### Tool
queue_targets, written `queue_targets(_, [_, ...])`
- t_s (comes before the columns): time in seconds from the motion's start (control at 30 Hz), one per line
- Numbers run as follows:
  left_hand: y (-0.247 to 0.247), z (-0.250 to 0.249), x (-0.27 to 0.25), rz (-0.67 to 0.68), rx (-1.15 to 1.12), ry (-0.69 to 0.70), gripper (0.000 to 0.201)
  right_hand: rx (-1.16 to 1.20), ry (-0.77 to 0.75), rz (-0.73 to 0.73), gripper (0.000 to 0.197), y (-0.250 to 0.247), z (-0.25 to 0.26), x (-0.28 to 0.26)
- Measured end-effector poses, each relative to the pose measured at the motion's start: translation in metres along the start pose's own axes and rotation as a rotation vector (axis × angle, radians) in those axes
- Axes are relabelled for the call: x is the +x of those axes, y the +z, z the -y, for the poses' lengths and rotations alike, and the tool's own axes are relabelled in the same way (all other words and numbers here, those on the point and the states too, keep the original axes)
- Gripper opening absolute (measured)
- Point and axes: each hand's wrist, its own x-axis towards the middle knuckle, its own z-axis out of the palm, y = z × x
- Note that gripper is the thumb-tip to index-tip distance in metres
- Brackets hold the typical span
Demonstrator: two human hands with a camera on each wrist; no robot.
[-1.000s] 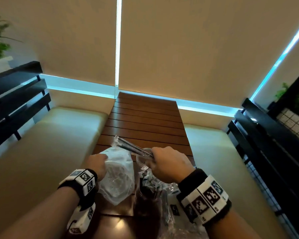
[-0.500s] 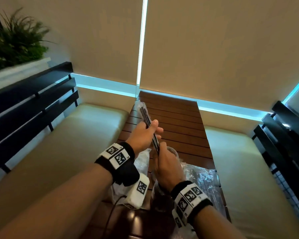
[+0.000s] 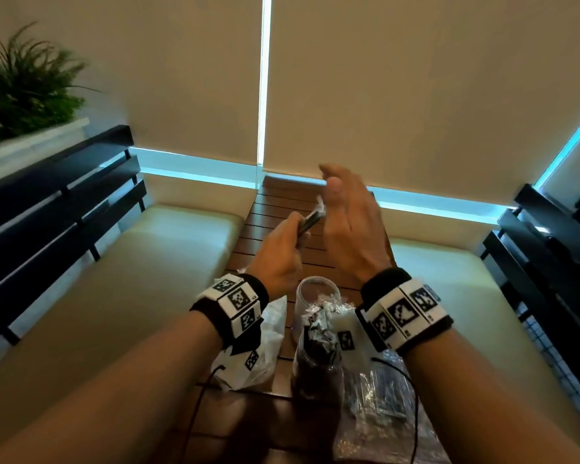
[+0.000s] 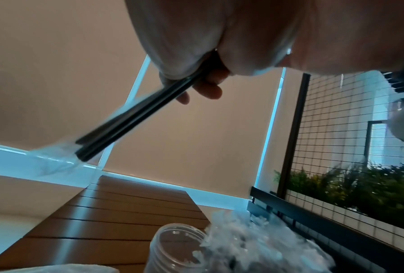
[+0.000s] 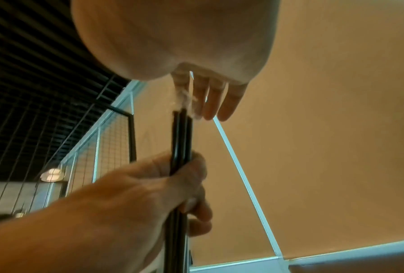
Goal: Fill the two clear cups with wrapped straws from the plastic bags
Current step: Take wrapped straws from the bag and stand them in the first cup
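Note:
My left hand [image 3: 282, 252] grips a small bundle of black wrapped straws [image 3: 308, 223] above the table, tips pointing up and to the right. My right hand [image 3: 345, 222] is flat with straight fingers [image 5: 219, 99], which touch the clear wrapper ends of the straws [image 5: 181, 136]. Below the hands stands a clear cup [image 3: 316, 291] that looks nearly empty. Nearer to me a second cup [image 3: 317, 360] is packed with wrapped straws. In the left wrist view the straws [image 4: 131, 118] stick out of my fist above the clear cup [image 4: 176, 245].
A crumpled white plastic bag [image 3: 268, 333] lies left of the cups, and a clear bag with straws [image 3: 379, 400] lies to their right. The slatted wooden table [image 3: 282, 209] runs between two cream bench seats [image 3: 131, 279]. Black railings flank both sides.
The bundle passed from my right hand to my left. My left hand left the white bag and lifted the straws; my right hand let go, opened flat and rose against their ends.

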Motion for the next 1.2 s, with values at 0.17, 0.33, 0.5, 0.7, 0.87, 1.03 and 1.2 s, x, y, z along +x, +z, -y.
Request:
queue_targets(0.17, [0.016,-0.005,-0.014,0.063,0.130,0.040,0.024,-0.002,0.020,0.332,0.064,0.010,0.000,-0.014])
queue_targets(0.33, [0.016,0.010,-0.016,-0.241,-0.313,-0.392,0.040,-0.147,0.131,0.387,0.084,0.006,-0.047,-0.056])
queue_targets(0.5, [0.022,0.019,-0.024,-0.287,-0.534,-0.635,0.050,-0.382,0.419,0.762,0.132,0.007,-0.096,-0.128])
queue_targets(0.7, [0.052,0.021,-0.031,-0.276,-0.597,-0.716,0.047,-0.217,0.570,0.643,0.124,0.022,-0.100,-0.157])
queue_targets(0.87, [0.058,0.009,-0.024,-0.245,-0.622,-0.699,0.047,-0.215,0.584,0.452,0.095,0.030,-0.098,-0.164])
queue_targets(1.03, [0.062,0.015,-0.028,-0.244,-0.598,-0.729,0.047,-0.227,0.614,0.451,0.088,0.032,-0.097,-0.165])
queue_targets(1.2, [0.075,0.028,-0.042,-0.191,-0.557,-0.745,0.048,-0.253,0.631,0.471,0.088,0.034,-0.097,-0.164])
